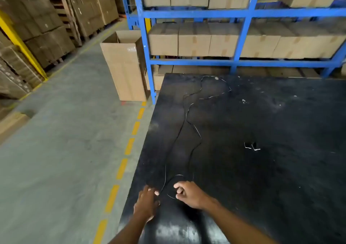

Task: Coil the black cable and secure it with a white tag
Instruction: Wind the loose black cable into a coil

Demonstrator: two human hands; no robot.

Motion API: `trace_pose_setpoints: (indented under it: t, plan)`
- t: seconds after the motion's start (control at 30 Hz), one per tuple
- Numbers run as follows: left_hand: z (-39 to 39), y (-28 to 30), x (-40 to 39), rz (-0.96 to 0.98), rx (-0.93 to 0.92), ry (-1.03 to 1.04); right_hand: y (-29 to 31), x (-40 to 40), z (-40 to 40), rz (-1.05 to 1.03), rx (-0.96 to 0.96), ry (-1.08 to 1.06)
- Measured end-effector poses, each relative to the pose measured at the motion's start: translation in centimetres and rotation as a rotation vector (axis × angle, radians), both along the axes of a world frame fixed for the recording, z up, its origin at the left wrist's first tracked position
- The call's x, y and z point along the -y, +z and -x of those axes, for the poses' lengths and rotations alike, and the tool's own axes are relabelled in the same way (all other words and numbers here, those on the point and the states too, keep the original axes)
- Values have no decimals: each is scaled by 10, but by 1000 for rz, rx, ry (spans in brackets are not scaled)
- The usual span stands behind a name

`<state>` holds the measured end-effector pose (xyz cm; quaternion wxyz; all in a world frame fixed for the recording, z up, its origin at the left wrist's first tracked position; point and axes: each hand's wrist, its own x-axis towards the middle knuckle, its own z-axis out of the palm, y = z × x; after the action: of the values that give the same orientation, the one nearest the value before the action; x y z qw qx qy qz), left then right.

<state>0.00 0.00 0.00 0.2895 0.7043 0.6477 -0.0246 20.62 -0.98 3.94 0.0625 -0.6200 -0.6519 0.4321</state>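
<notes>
A thin black cable (pixel 194 129) lies in long loose strands across the black table (pixel 280 178), running from near the far edge down to my hands. A small loop of it curls at the near end between my hands. My right hand (pixel 189 194) grips that loop, fingers curled around it. My left hand (pixel 147 200) pinches a strand of the cable just left of the loop, near the table's left edge. Two small white tags (pixel 252 146) lie on the table to the right, well away from both hands.
The table's left edge drops to a grey concrete floor with a dashed yellow line (pixel 121 169). An open cardboard box (pixel 125 66) stands by the far left corner. Blue shelving (pixel 241 38) full of cartons runs behind the table. Stacked cartons fill the far left.
</notes>
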Motion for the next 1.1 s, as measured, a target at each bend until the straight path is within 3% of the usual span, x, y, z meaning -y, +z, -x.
trace_pose_setpoints:
  t: [0.27,0.37,0.47,0.63,0.83,0.9,1.0,1.1]
  plan:
    - [4,-16,13,-81,29,73,-28,-2,44,75,49,-123]
    - [-3,-12,5,-79,81,103,-39,-18,56,74,57,-258]
    - [-13,-9,-9,-97,40,70,-54,-36,62,100,24,-410]
    - [-16,-17,-8,-128,18,64,-63,-51,62,80,65,-481]
    - [8,-23,-8,-29,299,55,-57,-53,68,-21,67,-557]
    - [16,-12,-19,-81,399,68,-45,-52,67,-71,70,-539]
    - [29,15,-52,-295,411,-76,-20,-55,55,-156,38,-391]
    - [32,48,-85,-367,319,-346,12,-59,42,-250,-140,-294]
